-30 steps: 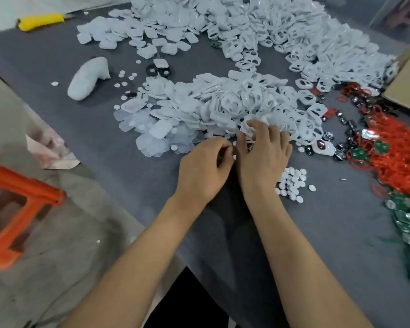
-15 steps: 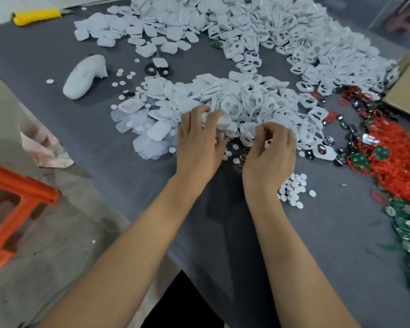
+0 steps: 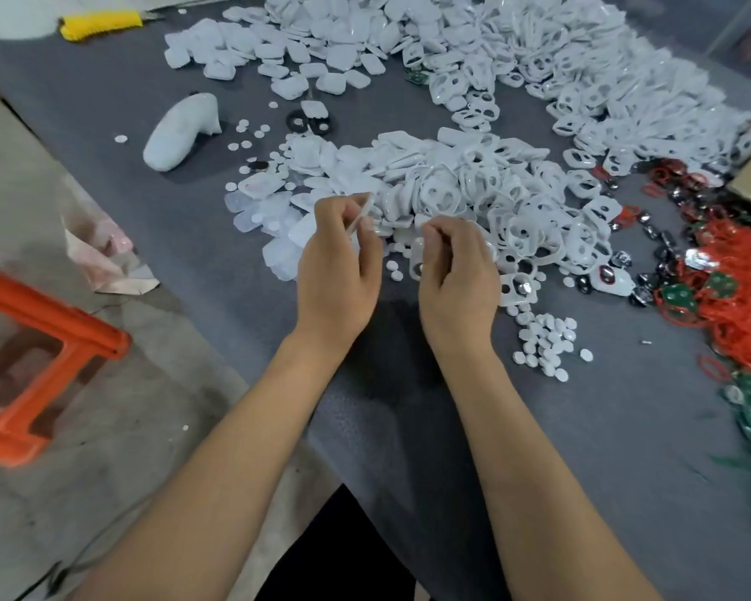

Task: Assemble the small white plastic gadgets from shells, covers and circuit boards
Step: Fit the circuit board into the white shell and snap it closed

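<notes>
Both lifted now — left hand (image 3: 337,271) one cover (image 3: 362,215), right hand (image 3: 456,275) one shell (image 3: 417,261).

Two hands, left (image 3: 337,271) and right (image 3: 456,275), work over a grey table (image 3: 582,448), each holding one white piece. White shells (image 3: 465,188) and covers (image 3: 304,58) lie in heaps far too many to count. About two dozen white discs (image 3: 547,340) cluster near right. Two black rings (image 3: 308,121) sit far centre. One orange stool (image 3: 40,353) stands left; one yellow-handled tool (image 3: 100,23) lies far left.
</notes>
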### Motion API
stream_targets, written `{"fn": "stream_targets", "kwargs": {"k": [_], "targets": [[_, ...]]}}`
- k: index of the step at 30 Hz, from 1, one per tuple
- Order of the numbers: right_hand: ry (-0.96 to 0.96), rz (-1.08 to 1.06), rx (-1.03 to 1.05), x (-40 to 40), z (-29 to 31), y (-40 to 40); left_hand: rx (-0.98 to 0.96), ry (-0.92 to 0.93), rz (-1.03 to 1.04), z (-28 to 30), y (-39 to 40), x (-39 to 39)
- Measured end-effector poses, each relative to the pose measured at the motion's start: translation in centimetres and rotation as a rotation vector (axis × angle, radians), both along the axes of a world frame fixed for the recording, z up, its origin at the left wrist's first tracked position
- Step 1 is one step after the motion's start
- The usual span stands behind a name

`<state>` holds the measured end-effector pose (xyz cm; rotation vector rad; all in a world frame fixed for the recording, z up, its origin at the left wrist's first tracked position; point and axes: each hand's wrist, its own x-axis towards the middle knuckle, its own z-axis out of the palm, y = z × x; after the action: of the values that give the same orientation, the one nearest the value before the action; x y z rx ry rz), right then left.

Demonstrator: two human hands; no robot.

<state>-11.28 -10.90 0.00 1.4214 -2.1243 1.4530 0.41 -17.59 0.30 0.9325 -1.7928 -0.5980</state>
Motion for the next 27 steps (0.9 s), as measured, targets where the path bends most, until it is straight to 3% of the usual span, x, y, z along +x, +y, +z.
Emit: {"fn": "stream_targets", "kwargs": {"k": [3, 8, 11, 13, 20, 27], "targets": [[0.126, 0.051, 0.058, 1.4, -0.2, -1.2, -0.011, -0.099, 0.065, -0.1, 0.1, 2.8], [0.188, 0.129, 0.410, 1.5, -0.8, -2.5, 0.023, -0.136, 0.175, -0.6, 0.4, 5.0], [0.221, 0.139, 0.352, 1.8, -0.8, -2.6, 0.123, -0.125, 0.242, -0.1, 0.0, 4.8], [0.251, 0.139, 0.342, 1.8, -0.8, -2.6, 0.073, -0.178, 0.217, 0.0, 0.1, 4.4], [0.307, 0.188, 0.282, 2.8, -0.4, -3.9, -0.058, -0.575, 0.233, -1.1, 0.2, 4.0], [0.306, 0.102, 0.158, 2.7, -0.9, -4.3, -0.028, -0.594, 0.228, -1.2, 0.0, 3.9]]}}
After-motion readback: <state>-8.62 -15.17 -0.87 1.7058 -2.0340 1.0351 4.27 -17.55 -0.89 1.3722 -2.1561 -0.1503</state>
